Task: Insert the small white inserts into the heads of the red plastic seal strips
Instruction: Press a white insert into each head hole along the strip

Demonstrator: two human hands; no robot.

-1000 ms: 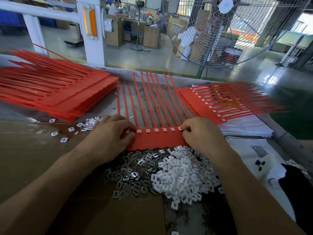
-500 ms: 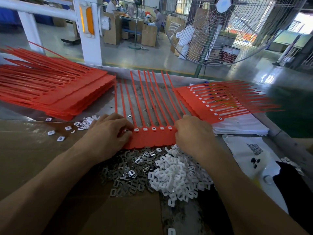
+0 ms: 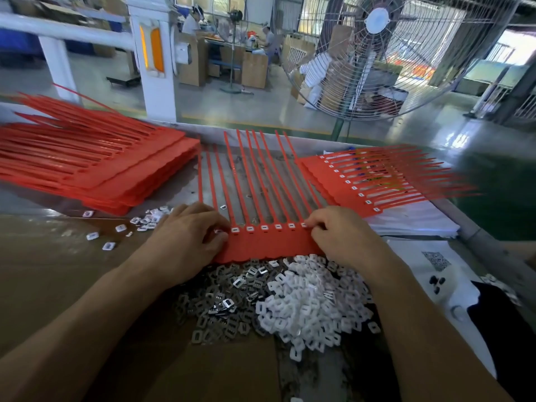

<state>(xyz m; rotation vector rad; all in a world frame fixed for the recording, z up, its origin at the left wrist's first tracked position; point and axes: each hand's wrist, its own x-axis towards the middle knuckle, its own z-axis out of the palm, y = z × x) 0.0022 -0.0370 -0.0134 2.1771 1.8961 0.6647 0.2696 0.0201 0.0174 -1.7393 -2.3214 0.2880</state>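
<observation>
While I monitored the head view, one connected sheet of red plastic seal strips (image 3: 266, 242) lay flat on the bench between both hands, its thin tails pointing away from the person. I counted ten tails on it. Six small white inserts (image 3: 264, 227) sat in a row in the heads along the sheet; any heads beneath the hands were hidden.

My left hand (image 3: 185, 236) rested on the sheet's left end with fingers curled, fingertips pressed against the head row. My right hand (image 3: 342, 236) rested on the right end, fingers curled, thumb and forefinger pressed together at the rightmost visible head. I could not tell whether either hand pinched an insert.

Just near of the sheet lay two loose heaps: one pile of white plastic square inserts (image 3: 307, 306) and one pile of grey metal clips (image 3: 223, 297), touching each other. Neither could be counted. A scatter of small white pieces (image 3: 145, 220) lay left of the left hand.

One stack of red strip sheets (image 3: 95, 166) lay far left, cut off by the frame edge. One red sheet with white inserts fitted (image 3: 362, 181) lay to the right on white paper, blurred at its tails. One large wire-guarded fan (image 3: 377, 53) stood beyond the bench.
</observation>
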